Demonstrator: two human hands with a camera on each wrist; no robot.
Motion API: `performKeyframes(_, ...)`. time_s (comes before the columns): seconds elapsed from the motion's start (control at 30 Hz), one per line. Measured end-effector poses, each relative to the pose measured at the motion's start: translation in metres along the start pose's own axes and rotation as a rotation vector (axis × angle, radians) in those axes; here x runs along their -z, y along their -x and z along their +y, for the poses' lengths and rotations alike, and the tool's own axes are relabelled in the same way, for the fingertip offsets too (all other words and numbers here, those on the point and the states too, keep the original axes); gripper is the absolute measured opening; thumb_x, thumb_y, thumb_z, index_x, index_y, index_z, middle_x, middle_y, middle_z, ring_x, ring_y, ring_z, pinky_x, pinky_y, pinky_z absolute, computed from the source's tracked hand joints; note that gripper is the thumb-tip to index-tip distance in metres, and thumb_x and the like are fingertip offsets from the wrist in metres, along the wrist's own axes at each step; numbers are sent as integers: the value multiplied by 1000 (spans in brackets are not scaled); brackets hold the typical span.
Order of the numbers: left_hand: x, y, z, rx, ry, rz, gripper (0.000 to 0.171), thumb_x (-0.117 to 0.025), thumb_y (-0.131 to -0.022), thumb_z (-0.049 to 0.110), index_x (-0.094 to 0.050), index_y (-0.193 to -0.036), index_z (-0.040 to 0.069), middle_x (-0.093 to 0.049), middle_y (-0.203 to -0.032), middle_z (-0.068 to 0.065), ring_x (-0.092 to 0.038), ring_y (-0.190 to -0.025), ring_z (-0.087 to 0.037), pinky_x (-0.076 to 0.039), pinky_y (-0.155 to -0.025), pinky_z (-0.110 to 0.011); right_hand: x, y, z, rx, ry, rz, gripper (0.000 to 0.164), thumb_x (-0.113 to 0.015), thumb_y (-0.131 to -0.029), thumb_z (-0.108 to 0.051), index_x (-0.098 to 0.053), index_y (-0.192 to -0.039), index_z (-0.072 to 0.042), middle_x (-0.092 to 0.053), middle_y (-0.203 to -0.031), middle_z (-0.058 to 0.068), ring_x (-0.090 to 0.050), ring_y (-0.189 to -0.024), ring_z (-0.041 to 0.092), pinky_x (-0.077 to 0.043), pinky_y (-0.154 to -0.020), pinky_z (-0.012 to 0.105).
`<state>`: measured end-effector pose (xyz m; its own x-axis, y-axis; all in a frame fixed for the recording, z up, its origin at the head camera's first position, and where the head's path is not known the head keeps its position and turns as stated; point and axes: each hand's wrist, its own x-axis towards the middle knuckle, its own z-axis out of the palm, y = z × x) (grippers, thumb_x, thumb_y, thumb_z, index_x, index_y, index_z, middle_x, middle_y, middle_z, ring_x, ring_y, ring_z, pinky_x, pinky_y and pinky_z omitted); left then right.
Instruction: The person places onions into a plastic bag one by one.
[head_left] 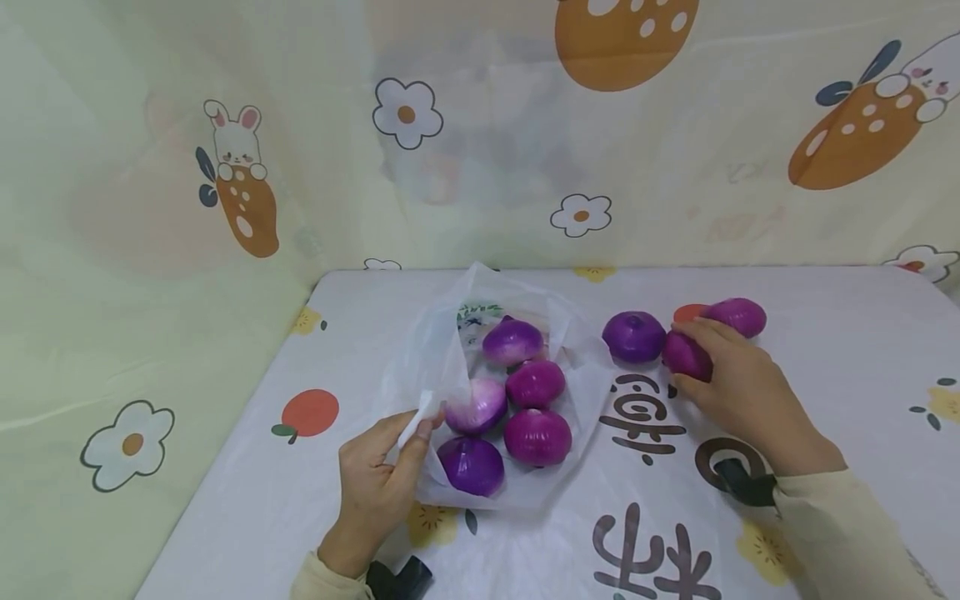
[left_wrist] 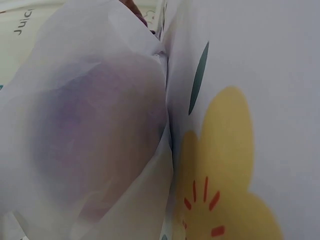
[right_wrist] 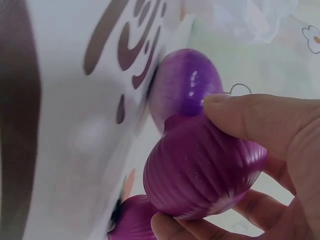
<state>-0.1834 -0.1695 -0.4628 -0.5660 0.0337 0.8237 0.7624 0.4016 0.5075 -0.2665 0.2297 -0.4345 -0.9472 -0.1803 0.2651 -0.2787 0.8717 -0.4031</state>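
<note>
In the head view my left hand [head_left: 381, 477] pinches the rim of a translucent white plastic bag [head_left: 431, 350] lying on the table. Several purple onions [head_left: 537, 437] show inside the bag's mouth. Over on the right, my right hand [head_left: 738, 387] grips a red-purple onion [right_wrist: 202, 167], thumb on one side and fingers curled round the other. Just left of it sits a darker violet onion [head_left: 634, 337], and another onion [head_left: 738, 317] lies behind my hand. The left wrist view is mostly filled by the bag, with a blurred purple shape behind the plastic.
A white cloth [head_left: 247, 508] printed with fruit, flowers and dark lettering covers the table. Behind it hangs a pale curtain [head_left: 480, 175] with rabbit and carrot prints. A dark wrist mount [head_left: 746, 483] sits by the right sleeve, another [head_left: 401, 577] by the left.
</note>
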Motion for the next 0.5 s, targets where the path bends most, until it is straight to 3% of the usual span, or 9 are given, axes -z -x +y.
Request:
performKeyframes(0.23, 0, -1, 0, -4, 8, 0, 24, -66, -85, -16, -78, -103, -4, -80, -96, -15, -76, -98, -12, -59, -88, -21, 4, 1, -7, 39, -17, 51, 71, -87, -82, -8, -54, -144, -2, -56, -141, 29, -53, -122, 57, -44, -96, 77)
performKeyframes(0.5, 0, -1, 1, 7, -1, -8, 24, -67, -86, -15, -78, -104, -4, -80, -96, -15, -76, -98, -13, -59, -88, -21, 11, 1, -18, 90, -41, 96, 70, -88, -79, -6, -57, -141, -4, -56, -142, 28, -53, -127, 53, -46, -96, 76)
